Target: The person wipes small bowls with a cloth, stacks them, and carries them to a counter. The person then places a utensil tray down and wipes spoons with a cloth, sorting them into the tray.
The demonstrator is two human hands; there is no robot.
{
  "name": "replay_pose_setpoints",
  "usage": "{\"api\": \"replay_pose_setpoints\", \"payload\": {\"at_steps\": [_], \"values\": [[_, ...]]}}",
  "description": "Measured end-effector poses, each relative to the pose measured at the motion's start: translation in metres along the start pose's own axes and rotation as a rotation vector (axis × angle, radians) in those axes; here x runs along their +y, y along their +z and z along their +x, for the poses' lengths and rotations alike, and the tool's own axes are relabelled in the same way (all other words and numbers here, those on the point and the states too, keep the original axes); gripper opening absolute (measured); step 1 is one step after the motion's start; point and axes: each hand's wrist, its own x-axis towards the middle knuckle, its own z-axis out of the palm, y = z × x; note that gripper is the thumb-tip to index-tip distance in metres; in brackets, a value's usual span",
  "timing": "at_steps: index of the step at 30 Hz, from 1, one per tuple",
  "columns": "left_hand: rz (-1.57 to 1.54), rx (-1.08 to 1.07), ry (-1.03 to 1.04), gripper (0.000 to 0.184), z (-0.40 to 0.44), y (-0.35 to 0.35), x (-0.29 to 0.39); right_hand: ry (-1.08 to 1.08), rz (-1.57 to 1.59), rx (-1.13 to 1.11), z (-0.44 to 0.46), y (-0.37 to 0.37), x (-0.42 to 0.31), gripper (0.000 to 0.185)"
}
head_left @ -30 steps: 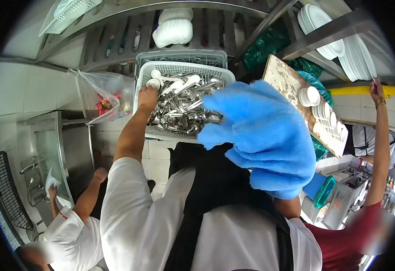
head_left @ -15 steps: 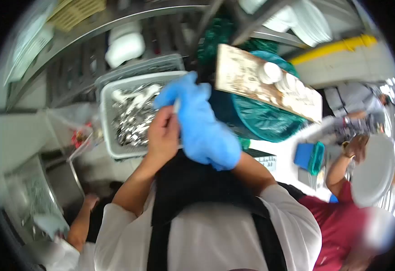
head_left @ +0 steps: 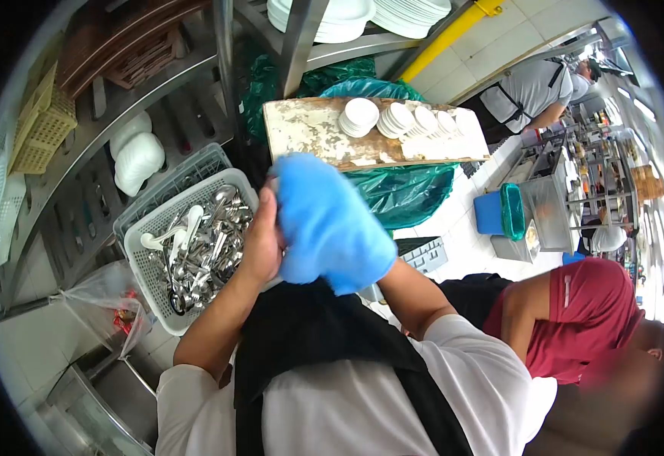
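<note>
A fluffy blue cloth [head_left: 332,228] covers my right hand, so its fingers are hidden. My left hand [head_left: 262,242] is closed, thumb up, against the cloth's left side. A sliver of something pale shows by its fingertips, too little to identify. Just left of my left hand, a light grey perforated basket [head_left: 143,283] holds a heap of metal cutlery [head_left: 210,247] with a few white spoons [head_left: 188,228] on top.
Stacked small white dishes [head_left: 359,115] stand on a worn board [head_left: 301,125] over a green-lined bin [head_left: 404,199]. White plates [head_left: 412,14] sit on a shelf. A person in red [head_left: 590,311] is close on the right. A plastic bag [head_left: 108,300] hangs at left.
My left hand has come out of the cutlery basket to the blue cloth. The view has turned right, and the person in red, earlier holding a white plate, now bends over.
</note>
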Motion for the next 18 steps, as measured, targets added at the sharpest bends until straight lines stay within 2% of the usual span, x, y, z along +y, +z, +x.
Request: {"api": "replay_pose_setpoints", "payload": {"at_steps": [1,3,7,9,13,15,17,18], "values": [[0.023,-0.098,-0.040,0.068,0.011,0.007,0.003,0.046,-0.015,-0.035,-0.005,-0.010,0.007,0.033],[0.310,0.097,-0.126,0.071,0.028,0.015,-0.004,0.088,-0.212,0.101,-0.005,-0.020,0.034,0.035],[0.485,0.021,0.103,0.069,0.099,0.006,-0.016,0.198,-0.452,0.205,0.009,-0.040,0.096,0.036],[0.405,0.064,0.055,0.068,0.141,0.009,-0.024,0.246,-0.513,0.174,0.018,-0.045,0.123,0.035],[0.479,0.069,0.095,0.063,0.204,0.008,-0.052,0.333,-0.535,0.076,0.023,-0.040,0.152,0.035],[0.615,0.004,0.227,0.057,0.229,-0.003,-0.072,0.367,-0.508,0.057,0.022,-0.042,0.159,0.035],[0.649,0.022,0.235,0.051,0.236,-0.005,-0.077,0.400,-0.447,0.064,0.012,-0.048,0.162,0.035],[0.767,0.034,0.277,0.051,0.236,-0.008,-0.079,0.418,-0.414,0.070,0.004,-0.051,0.163,0.034]]}}
